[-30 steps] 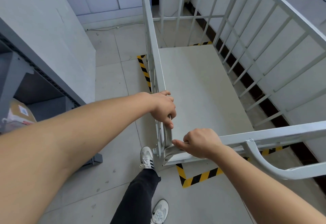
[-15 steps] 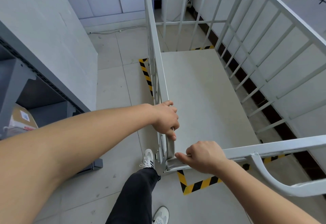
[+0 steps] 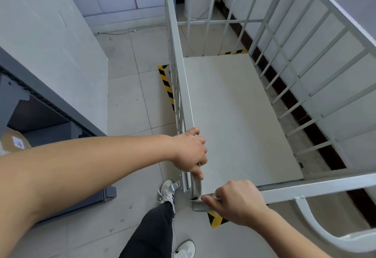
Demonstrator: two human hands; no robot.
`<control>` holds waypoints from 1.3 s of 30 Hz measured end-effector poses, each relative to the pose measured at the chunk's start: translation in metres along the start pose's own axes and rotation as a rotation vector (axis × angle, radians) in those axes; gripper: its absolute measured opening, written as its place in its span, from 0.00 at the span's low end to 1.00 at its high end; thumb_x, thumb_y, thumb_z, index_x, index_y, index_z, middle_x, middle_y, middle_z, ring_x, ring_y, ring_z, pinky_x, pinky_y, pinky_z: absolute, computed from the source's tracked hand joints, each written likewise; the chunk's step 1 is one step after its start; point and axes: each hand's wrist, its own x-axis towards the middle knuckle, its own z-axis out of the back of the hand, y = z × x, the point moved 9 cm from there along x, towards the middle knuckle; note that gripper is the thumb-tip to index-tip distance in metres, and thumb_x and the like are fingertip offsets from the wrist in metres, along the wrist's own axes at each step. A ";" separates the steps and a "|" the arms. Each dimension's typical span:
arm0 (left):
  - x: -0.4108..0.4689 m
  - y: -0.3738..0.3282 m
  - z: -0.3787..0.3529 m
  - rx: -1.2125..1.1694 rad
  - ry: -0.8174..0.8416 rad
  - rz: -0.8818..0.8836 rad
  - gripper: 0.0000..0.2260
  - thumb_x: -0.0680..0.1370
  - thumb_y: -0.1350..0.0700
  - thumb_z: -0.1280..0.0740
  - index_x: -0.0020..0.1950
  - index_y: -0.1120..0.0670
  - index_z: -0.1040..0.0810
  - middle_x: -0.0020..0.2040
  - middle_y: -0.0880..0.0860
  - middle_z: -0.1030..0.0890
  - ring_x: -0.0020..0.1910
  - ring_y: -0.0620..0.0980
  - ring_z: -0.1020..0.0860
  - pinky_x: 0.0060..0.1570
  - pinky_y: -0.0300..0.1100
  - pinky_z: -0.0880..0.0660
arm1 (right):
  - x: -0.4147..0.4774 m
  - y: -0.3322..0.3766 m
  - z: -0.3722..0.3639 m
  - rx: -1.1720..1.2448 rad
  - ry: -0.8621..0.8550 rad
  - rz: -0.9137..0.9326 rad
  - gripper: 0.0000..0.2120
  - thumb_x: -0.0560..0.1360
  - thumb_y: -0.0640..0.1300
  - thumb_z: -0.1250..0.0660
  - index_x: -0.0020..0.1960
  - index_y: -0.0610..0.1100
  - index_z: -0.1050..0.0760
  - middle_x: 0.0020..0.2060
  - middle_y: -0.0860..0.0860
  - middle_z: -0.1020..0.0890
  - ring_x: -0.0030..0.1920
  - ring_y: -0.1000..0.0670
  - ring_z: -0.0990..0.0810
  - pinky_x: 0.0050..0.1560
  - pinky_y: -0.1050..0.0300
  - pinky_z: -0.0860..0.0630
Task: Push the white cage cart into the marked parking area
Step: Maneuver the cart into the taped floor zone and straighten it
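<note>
The white cage cart (image 3: 240,115) fills the middle and right of the head view, with barred sides and a flat pale deck. My left hand (image 3: 190,153) is closed around the top rail of its left side near the near corner. My right hand (image 3: 234,201) grips the near rail right at that corner. Yellow-and-black tape (image 3: 166,84) marking the parking area shows on the floor left of the cart, beyond its far end and under my right hand. The cart stands over this marked patch, close to the right wall.
A grey metal shelf unit (image 3: 40,111) with a cardboard box (image 3: 14,142) stands at the left, beside a white wall. My leg (image 3: 154,229) and shoes are just behind the cart's corner. A white wall with a dark skirting (image 3: 295,103) runs along the right.
The cart's near corner has slid slightly lower in view and the far tape strip shows more behind the bars. Both hands keep their grip on the rails.
</note>
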 end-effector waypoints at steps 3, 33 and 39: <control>-0.003 0.008 -0.002 -0.010 -0.003 0.001 0.23 0.77 0.35 0.46 0.53 0.50 0.21 0.50 0.48 0.22 0.58 0.51 0.32 0.68 0.56 0.49 | 0.008 0.003 0.002 -0.001 -0.016 0.006 0.32 0.76 0.67 0.54 0.30 0.42 0.36 0.24 0.48 0.34 0.24 0.48 0.38 0.25 0.53 0.46; -0.009 -0.002 0.005 -0.046 -0.004 0.062 0.20 0.77 0.36 0.43 0.52 0.49 0.21 0.50 0.47 0.22 0.60 0.51 0.33 0.69 0.53 0.49 | 0.000 0.002 -0.002 0.011 -0.050 -0.018 0.31 0.76 0.68 0.53 0.29 0.43 0.36 0.24 0.49 0.33 0.25 0.49 0.37 0.26 0.54 0.43; -0.008 -0.002 0.004 -0.021 0.010 0.043 0.21 0.77 0.35 0.44 0.51 0.49 0.21 0.48 0.47 0.23 0.58 0.50 0.33 0.68 0.54 0.47 | -0.002 0.002 0.000 0.007 -0.061 -0.020 0.31 0.76 0.68 0.53 0.29 0.43 0.37 0.24 0.48 0.34 0.24 0.49 0.37 0.26 0.54 0.44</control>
